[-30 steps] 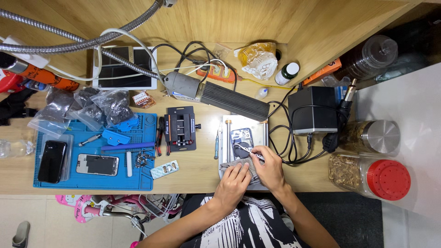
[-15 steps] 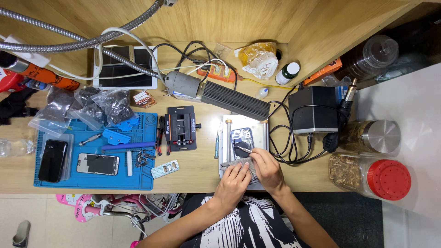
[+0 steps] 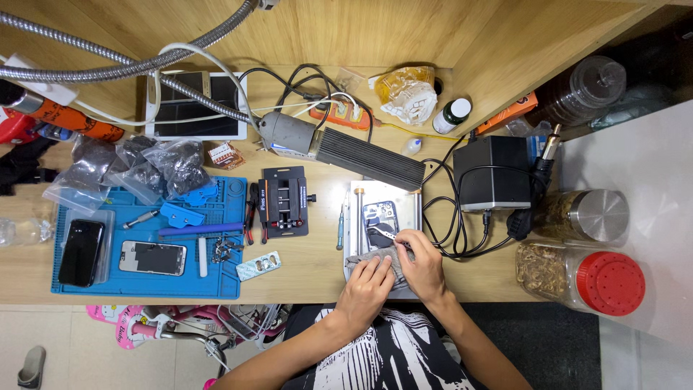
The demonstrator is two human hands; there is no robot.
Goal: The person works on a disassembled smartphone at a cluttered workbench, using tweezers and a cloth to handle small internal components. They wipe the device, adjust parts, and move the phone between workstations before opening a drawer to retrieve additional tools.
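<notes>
Opened phone on the metal plate looks thin and fragile (grip edges). Right hand pinches tweezers; left hand fingers press a grey cloth.

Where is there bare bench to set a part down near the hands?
Bare wood lies between the black clamp fixture and the metal plate under the left hand and right hand, and along the front edge below the fixture. The blue mat and the cable tangle by the black box are crowded.
</notes>
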